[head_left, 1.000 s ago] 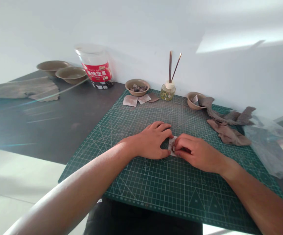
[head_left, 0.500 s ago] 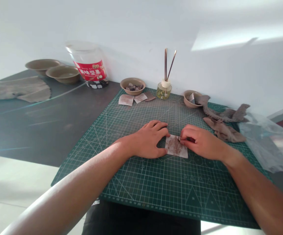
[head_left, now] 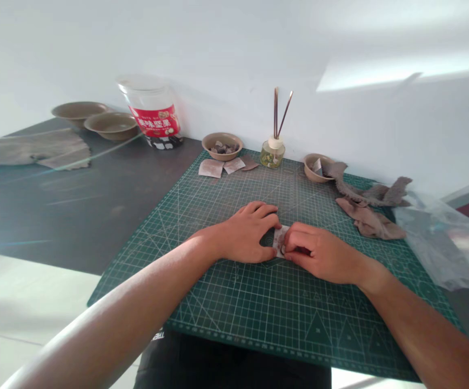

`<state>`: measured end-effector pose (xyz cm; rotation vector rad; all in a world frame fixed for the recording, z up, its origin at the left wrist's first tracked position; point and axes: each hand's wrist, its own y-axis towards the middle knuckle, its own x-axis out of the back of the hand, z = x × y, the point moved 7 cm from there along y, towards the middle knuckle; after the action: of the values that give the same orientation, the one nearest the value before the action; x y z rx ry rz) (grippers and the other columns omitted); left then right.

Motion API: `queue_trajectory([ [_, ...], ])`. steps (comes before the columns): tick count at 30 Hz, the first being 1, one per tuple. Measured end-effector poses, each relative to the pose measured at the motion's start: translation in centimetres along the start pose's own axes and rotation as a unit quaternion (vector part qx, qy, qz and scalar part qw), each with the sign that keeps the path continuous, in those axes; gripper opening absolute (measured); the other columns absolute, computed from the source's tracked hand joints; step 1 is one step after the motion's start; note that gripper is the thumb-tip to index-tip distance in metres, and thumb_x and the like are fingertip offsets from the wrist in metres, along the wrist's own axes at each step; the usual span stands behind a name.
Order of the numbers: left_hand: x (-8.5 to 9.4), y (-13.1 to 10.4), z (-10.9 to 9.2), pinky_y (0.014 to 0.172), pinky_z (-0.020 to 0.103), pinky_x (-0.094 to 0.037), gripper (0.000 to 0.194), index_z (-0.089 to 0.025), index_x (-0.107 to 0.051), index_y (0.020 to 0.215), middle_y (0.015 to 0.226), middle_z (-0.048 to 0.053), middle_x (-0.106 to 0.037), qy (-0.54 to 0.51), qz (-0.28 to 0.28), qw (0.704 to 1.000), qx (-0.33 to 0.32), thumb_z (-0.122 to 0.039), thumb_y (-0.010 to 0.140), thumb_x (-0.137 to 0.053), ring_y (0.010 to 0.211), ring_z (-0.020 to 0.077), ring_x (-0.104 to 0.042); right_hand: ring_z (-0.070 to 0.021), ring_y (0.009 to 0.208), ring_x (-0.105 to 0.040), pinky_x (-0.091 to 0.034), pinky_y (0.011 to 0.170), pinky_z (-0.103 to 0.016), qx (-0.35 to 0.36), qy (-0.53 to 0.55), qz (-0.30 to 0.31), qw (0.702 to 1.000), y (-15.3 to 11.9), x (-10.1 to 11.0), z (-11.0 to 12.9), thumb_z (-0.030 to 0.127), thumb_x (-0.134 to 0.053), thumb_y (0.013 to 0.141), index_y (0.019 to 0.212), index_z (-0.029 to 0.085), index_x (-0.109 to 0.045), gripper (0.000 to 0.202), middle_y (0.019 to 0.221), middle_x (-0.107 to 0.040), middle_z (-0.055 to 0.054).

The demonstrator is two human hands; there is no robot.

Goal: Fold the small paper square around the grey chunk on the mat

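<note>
A small pale square of what looks like sandpaper (head_left: 279, 235), smeared with brown dust, lies on the green cutting mat (head_left: 234, 302). My left hand (head_left: 247, 233) rests on the mat with its fingers apart, and the tips of thumb and forefinger touch the square's left edge. Over the right part of the square, my right hand (head_left: 317, 251) pinches a small dark piece (head_left: 283, 249) against its surface. The fingers cover most of that piece, so its kind cannot be made out.
Behind stand a bowl of stone fragments (head_left: 223, 141), several loose squares (head_left: 210, 168), a reed diffuser (head_left: 272, 153) and a smaller bowl (head_left: 313, 173). Crumpled cloths (head_left: 374, 219) and a clear plastic bag (head_left: 441, 243) lie right. Leftward are a plastic jar (head_left: 155, 121), two bowls (head_left: 113, 127) and grey cloth (head_left: 32, 148).
My right hand has slid left and toward me across the square, closer to my left hand, still pinching the small piece. My left hand stays in place. The view has shifted slightly.
</note>
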<state>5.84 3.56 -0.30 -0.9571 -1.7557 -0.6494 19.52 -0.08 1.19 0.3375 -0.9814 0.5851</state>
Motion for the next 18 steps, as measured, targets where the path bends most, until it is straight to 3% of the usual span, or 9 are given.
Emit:
queue_trajectory([
  [4,0.1,0.0,0.1,0.118,0.052,-0.023,0.051,-0.024,-0.053,0.128,0.157,0.010,-0.033,0.005,-0.009,1.000,-0.001,-0.049,0.086,-0.064,0.146,0.0345,-0.022,-0.0156,0.081,-0.058,-0.042,0.074,-0.030,-0.054,-0.042,-0.044,0.997,-0.2,1.1,-1.2,0.020,-0.061,0.093,0.083,0.021,-0.060,0.010,0.091,-0.058,-0.001],
  [9,0.0,0.0,0.0,0.118,0.051,-0.024,0.051,-0.024,-0.054,0.128,0.157,0.010,-0.033,-0.005,0.000,1.000,0.001,-0.052,0.086,-0.063,0.147,0.0333,-0.021,-0.0137,0.078,-0.057,-0.042,0.070,-0.027,-0.019,-0.009,0.015,1.000,-0.4,0.0,-0.1,0.021,-0.061,0.094,0.083,0.022,-0.059,0.011,0.090,-0.058,0.001],
  [15,0.0,0.1,0.1,0.118,0.052,-0.023,0.051,-0.024,-0.053,0.128,0.156,0.010,-0.033,0.001,-0.010,1.000,-0.001,-0.049,0.085,-0.064,0.146,0.0342,-0.022,-0.0161,0.084,-0.059,-0.043,0.077,-0.031,-0.068,-0.055,-0.065,0.994,-0.1,0.8,-0.8,0.020,-0.061,0.094,0.089,0.022,-0.059,0.005,0.096,-0.060,-0.001],
  [18,-0.1,0.0,0.1,0.118,0.051,-0.023,0.051,-0.024,-0.054,0.128,0.157,0.010,-0.033,-0.002,-0.004,1.000,-0.001,-0.050,0.086,-0.063,0.147,0.0334,-0.022,-0.0158,0.085,-0.059,-0.044,0.075,-0.029,-0.041,-0.019,-0.016,0.999,-0.2,0.1,-0.3,0.021,-0.063,0.093,0.087,0.022,-0.059,0.008,0.093,-0.060,0.000],
])
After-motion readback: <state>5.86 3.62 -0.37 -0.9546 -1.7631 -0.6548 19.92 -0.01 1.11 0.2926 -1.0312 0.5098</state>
